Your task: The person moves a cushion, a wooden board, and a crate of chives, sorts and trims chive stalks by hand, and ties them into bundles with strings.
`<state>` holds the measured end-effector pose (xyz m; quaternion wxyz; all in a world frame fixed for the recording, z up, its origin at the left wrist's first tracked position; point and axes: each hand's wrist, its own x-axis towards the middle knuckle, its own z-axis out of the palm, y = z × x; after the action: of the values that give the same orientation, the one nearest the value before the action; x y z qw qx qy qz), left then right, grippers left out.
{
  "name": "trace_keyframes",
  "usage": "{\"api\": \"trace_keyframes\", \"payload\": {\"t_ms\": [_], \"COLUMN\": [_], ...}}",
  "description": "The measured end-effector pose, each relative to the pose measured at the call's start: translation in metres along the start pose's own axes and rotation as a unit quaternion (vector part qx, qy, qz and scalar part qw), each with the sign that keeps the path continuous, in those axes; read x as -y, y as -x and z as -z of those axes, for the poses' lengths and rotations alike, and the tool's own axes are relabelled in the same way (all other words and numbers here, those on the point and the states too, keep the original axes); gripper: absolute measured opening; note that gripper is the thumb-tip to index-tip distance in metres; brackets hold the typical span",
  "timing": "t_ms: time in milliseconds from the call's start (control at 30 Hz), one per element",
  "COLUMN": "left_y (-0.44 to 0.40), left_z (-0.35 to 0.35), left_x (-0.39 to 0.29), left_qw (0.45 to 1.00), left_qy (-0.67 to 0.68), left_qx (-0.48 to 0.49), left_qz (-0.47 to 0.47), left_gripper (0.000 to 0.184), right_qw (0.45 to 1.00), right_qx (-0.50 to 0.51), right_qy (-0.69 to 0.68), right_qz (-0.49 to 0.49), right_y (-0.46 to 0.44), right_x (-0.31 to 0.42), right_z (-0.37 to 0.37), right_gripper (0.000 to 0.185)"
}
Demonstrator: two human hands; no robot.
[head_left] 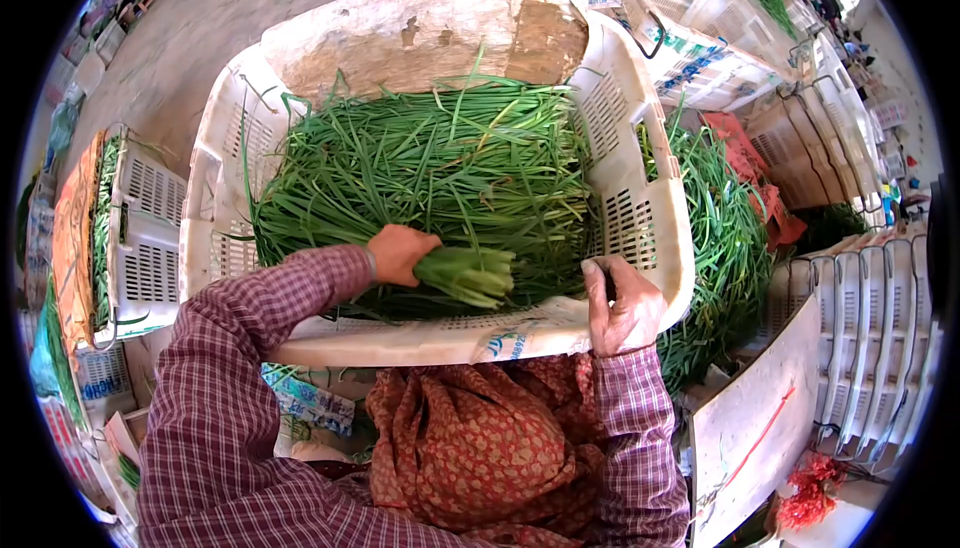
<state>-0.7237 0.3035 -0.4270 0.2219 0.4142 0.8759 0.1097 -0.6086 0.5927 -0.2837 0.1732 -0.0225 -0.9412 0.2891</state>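
Observation:
A white plastic crate (400,350) stands before me with a thick layer of long green garlic chives (430,168) in it. My left hand (398,253) is closed around a bunch of garlic chives (468,276) near the crate's front side, the pale cut ends pointing right. At the front right corner, my right hand (627,303) lies over the rim. Its thumb and index fingertip come together just inside the crate; whatever is between them, if anything, is too small to make out.
Cardboard (400,38) lines the crate's far wall. More loose chives (710,238) are heaped to the right, near stacked white crates (870,338) and a pale board (750,418). Another crate (150,238) is on the left. Red ties (812,488) lie at lower right.

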Motion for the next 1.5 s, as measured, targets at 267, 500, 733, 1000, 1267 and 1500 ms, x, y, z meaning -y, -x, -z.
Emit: {"api": "trace_keyframes", "payload": {"t_ms": [267,500,733,1000,1267,1500], "left_y": [0.037,0.068,0.112,0.158,0.170,0.180], "left_z": [0.095,0.149,0.242,0.336,0.288,0.210], "left_x": [0.049,0.060,0.014,-0.114,-0.241,-0.282], "left_qw": [0.905,0.812,0.647,0.602,0.559,0.493], "left_qy": [0.407,0.556,0.717,0.694,0.765,0.810], "left_qx": [-0.047,-0.173,-0.227,-0.300,-0.239,-0.255], "left_qz": [0.116,0.038,-0.130,-0.257,-0.213,-0.189], "left_gripper": [0.066,0.074,0.071,0.067,0.050,0.059], "right_qw": [1.000,0.999,0.999,0.948,0.932,0.911], "right_qx": [0.008,0.012,-0.006,-0.021,-0.060,-0.131], "right_qy": [-0.002,0.041,0.030,-0.317,-0.331,-0.389], "right_qz": [-0.002,-0.022,-0.022,-0.026,0.132,0.034], "right_y": [0.000,0.002,0.007,0.003,0.070,0.180], "right_x": [0.001,0.000,-0.005,0.039,0.198,0.214], "right_z": [0.002,0.002,-0.001,0.020,0.113,0.115], "right_gripper": [0.017,0.025,0.025,0.081,0.130,0.091]}}
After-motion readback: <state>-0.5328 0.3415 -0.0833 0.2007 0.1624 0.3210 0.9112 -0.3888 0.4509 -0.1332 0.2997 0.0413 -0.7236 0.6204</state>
